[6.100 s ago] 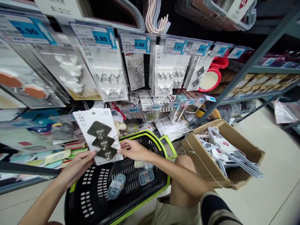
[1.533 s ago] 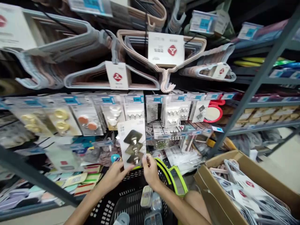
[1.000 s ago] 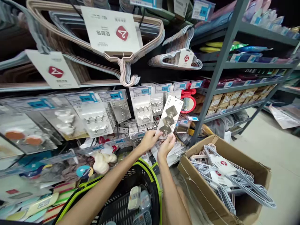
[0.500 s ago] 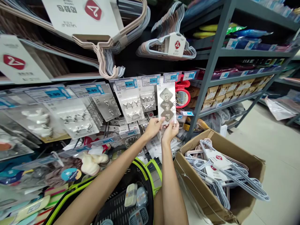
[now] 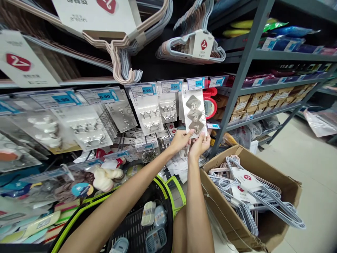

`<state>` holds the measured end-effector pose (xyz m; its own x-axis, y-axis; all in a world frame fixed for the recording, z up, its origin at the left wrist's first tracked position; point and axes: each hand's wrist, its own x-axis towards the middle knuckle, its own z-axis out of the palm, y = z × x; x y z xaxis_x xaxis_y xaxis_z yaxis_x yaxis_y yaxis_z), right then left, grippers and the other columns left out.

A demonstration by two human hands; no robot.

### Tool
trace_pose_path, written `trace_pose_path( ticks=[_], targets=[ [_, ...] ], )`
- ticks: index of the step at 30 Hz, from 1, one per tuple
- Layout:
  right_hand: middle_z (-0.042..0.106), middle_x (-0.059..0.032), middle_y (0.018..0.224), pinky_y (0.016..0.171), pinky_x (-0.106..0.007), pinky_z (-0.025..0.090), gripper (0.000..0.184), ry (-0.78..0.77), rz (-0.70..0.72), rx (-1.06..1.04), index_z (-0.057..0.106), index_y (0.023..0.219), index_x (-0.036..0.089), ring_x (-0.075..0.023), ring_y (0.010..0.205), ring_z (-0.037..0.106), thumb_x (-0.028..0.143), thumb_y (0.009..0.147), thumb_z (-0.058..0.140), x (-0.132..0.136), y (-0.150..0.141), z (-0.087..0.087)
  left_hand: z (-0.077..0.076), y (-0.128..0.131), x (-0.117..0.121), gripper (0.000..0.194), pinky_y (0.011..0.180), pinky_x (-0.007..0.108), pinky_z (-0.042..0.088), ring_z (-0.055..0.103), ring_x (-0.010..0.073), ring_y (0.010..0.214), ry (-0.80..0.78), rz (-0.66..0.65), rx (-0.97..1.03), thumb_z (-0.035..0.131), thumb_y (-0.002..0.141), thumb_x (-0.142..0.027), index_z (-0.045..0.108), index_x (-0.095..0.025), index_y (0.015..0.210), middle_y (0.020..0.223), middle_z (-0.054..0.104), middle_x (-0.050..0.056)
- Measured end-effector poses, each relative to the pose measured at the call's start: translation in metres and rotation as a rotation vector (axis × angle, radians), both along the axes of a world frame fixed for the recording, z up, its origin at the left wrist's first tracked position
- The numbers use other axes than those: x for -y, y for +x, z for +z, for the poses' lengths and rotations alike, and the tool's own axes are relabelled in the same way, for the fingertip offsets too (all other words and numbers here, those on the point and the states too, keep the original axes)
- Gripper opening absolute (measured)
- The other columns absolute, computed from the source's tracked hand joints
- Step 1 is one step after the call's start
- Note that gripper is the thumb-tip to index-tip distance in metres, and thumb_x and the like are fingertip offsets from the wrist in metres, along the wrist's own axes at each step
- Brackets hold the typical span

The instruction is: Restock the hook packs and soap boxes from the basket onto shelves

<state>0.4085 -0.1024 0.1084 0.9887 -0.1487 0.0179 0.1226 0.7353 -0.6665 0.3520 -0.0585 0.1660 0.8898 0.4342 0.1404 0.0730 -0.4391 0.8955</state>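
A white card pack of adhesive hooks shows diamond-shaped grey pads in a vertical row. My left hand pinches its lower left corner, thumb on the front. At the lower right corner, my right hand grips it the same way. The pack tilts a little, its top tucked beneath a blue price tag; whether it still hangs on a peg I cannot tell. Left of it hang other carded hooks, and a red-rimmed round item is just behind on the right.
Below my arms stands a black basket with a green rim, holding several small plastic boxes. To the right is a cardboard box full of hangers. Grey metal shelving rises behind it. More hangers hang above.
The hook pack has tilted, its lower end shifting right along with both hands. The view has moved slightly. Both hands keep their hold on the pack.
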Motion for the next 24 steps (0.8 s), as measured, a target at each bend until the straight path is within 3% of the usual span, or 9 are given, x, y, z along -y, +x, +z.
trace_pose_path(
  ticks=[4,11,13,15,17,19,22,24],
  targets=[
    [0.057,0.0047,0.070,0.045,-0.020,0.038,0.033,0.031,0.006,0.022,0.056,0.115,0.015,-0.0074,0.048,0.042,0.037,0.091,0.059,0.000,0.007,0.004,0.009,0.006,0.002,0.062,0.043,0.019,0.034,0.043,0.0067,0.036,-0.017,0.040,0.016,0.059,0.096,-0.056,0.058,-0.013,0.052,0.041,0.051,0.001],
    [0.058,0.0050,0.068,0.049,-0.020,0.045,0.032,-0.051,0.062,-0.041,0.057,0.118,0.012,-0.0079,0.050,0.048,0.032,0.092,0.059,-0.006,0.022,0.000,0.011,0.024,-0.002,0.056,0.045,0.021,0.044,0.051,0.0087,0.037,-0.171,0.076,-0.057,0.054,0.102,-0.041,0.060,-0.010,0.056,0.050,0.060,0.004],
    [0.063,0.0014,0.075,0.058,-0.022,0.053,0.040,-0.080,0.104,-0.081,0.054,0.126,0.010,-0.0095,0.056,0.057,0.031,0.093,0.059,-0.011,0.027,-0.004,0.011,0.032,-0.009,0.052,0.049,0.023,0.049,0.056,0.0102,0.041,-0.229,0.125,-0.117,0.052,0.104,-0.037,0.059,-0.010,0.060,0.053,0.063,0.006],
    [0.070,-0.0086,0.098,0.074,-0.027,0.059,0.050,-0.110,0.109,-0.066,0.048,0.135,0.009,-0.0123,0.073,0.068,0.033,0.092,0.059,-0.015,0.031,-0.010,0.010,0.038,-0.016,0.044,0.054,0.025,0.054,0.061,0.0121,0.045,-0.316,0.162,-0.171,0.054,0.104,-0.034,0.059,-0.009,0.067,0.057,0.066,0.007],
    [0.063,-0.0199,0.130,0.088,-0.031,0.059,0.059,-0.136,0.100,0.005,0.044,0.142,0.009,-0.0157,0.097,0.072,0.034,0.090,0.061,-0.018,0.033,-0.017,0.006,0.039,-0.021,0.031,0.058,0.028,0.057,0.065,0.0148,0.047,-0.376,0.167,-0.206,0.058,0.102,-0.033,0.062,-0.007,0.084,0.059,0.067,0.007],
    [0.054,-0.0236,0.144,0.093,-0.032,0.058,0.062,-0.147,0.125,0.063,0.044,0.144,0.010,-0.0180,0.109,0.071,0.033,0.089,0.061,-0.020,0.035,-0.023,-0.001,0.037,-0.024,0.024,0.056,0.029,0.058,0.066,0.0172,0.048,-0.371,0.156,-0.215,0.060,0.101,-0.029,0.059,-0.006,0.108,0.059,0.067,0.005],
    [0.063,-0.0207,0.133,0.089,-0.033,0.059,0.060,-0.155,0.247,0.077,0.049,0.142,0.007,-0.0177,0.100,0.073,0.029,0.087,0.057,-0.020,0.035,-0.029,-0.011,0.030,-0.026,0.040,0.051,0.026,0.055,0.064,0.0165,0.044,-0.291,0.161,-0.182,0.056,0.101,-0.022,0.043,-0.007,0.137,0.056,0.064,-0.001],
    [0.060,-0.0200,0.138,0.083,-0.032,0.059,0.056,-0.213,0.278,0.097,0.055,0.138,0.008,-0.0156,0.092,0.072,0.028,0.085,0.055,-0.018,0.034,-0.031,-0.015,0.027,-0.027,0.041,0.048,0.024,0.053,0.062,0.0152,0.042,-0.253,0.177,-0.166,0.054,0.101,-0.020,0.043,-0.008,0.139,0.055,0.063,-0.002]
  ],
)
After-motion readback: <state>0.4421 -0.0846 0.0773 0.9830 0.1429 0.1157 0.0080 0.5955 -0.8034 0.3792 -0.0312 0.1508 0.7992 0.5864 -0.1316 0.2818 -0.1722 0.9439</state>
